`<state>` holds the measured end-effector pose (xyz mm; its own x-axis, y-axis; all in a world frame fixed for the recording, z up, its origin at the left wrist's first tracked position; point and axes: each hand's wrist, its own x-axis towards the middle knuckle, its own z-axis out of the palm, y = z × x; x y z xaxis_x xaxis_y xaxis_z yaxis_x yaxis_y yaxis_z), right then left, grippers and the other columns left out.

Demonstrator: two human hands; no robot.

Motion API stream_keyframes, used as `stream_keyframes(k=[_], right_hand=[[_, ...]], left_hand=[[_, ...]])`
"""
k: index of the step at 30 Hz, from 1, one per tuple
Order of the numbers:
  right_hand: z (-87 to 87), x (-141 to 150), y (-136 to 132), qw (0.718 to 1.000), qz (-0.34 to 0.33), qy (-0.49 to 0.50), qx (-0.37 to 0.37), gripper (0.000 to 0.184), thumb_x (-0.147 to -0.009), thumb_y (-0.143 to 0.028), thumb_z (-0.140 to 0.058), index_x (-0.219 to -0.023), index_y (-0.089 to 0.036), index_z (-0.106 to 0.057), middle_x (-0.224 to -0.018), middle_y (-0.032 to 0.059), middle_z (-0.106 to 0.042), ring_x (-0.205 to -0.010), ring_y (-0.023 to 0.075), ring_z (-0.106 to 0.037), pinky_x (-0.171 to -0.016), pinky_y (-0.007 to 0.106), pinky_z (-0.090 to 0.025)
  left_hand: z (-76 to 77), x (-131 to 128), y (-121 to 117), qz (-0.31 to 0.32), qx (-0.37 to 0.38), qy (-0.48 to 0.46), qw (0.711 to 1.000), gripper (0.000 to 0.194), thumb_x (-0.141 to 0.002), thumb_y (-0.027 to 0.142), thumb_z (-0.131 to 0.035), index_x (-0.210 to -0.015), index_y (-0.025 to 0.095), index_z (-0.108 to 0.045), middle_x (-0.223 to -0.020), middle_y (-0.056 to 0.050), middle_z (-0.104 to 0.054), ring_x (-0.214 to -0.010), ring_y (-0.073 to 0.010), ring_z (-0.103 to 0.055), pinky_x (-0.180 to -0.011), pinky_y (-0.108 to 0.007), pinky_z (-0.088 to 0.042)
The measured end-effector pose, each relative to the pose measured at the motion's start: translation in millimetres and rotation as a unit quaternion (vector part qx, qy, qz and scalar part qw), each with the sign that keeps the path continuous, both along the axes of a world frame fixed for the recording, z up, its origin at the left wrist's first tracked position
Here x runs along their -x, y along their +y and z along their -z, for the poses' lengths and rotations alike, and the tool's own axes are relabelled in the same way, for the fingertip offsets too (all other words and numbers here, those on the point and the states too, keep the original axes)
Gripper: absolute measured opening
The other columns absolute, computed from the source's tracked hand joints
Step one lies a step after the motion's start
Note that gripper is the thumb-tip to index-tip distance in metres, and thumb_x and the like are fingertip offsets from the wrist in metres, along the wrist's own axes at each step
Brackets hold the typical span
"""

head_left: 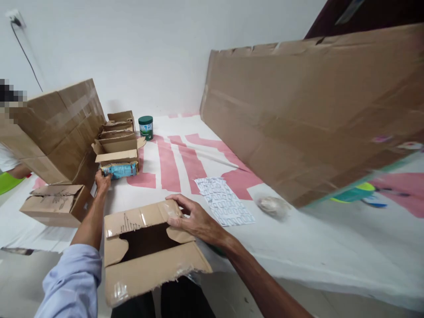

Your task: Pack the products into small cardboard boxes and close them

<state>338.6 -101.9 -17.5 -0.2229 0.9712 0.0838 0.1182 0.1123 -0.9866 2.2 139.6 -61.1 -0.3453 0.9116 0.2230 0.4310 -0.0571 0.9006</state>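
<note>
At the near edge of the white-covered bench [308, 256], jutting over it, an open brown cardboard carton [155, 269] is steadied by the right hand [195, 216], thumb and fingers closed over its far right corner. Farther in, toward the bench's left edge, the left hand [103, 180] is partly curled at the left end of a blue printed rectangular packet [121, 171]; whether it grips cannot be told. The step in hand seems to be handling both together; lifting the packet would call for a sure grasp. Behind it, open brown boxes [116, 156] run toward the far edge.
</note>
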Motion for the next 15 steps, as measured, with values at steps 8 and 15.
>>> stream_keyframes(k=[8, 15], right_hand=[[4.7, -1.3, -4.8, 0.999, 0.028, 0.006, 0.022, 0.056, -0.075, -0.051, -0.086, -0.121, -0.025, -0.066, -0.106, 0.0038, -0.071, -0.092, 0.0221, -0.068, -0.074, 0.030, -0.059], [6.5, 0.0, -4.4, 0.998, 0.044, 0.007, 0.040, 0.058, -0.076, -0.053, -0.085, -0.122, -0.025, -0.066, -0.104, 0.0048, -0.072, -0.088, 0.0219, -0.070, -0.069, 0.029, -0.059]], left_hand=[[10.5, -11.7, -53.8, -0.041, -0.032, 0.156, 0.986, 0.044, -0.077, 0.030, -0.085, -0.112, 0.022, -0.060, -0.120, -0.012, -0.064, -0.121, -0.0343, -0.061, -0.103, -0.042, -0.047], [7.0, -46.8, -39.5, 0.065, 0.033, 0.233, 0.970, 0.031, -0.083, 0.036, -0.086, -0.101, 0.020, -0.065, -0.088, -0.008, -0.071, -0.099, -0.0331, -0.069, -0.085, -0.037, -0.046]])
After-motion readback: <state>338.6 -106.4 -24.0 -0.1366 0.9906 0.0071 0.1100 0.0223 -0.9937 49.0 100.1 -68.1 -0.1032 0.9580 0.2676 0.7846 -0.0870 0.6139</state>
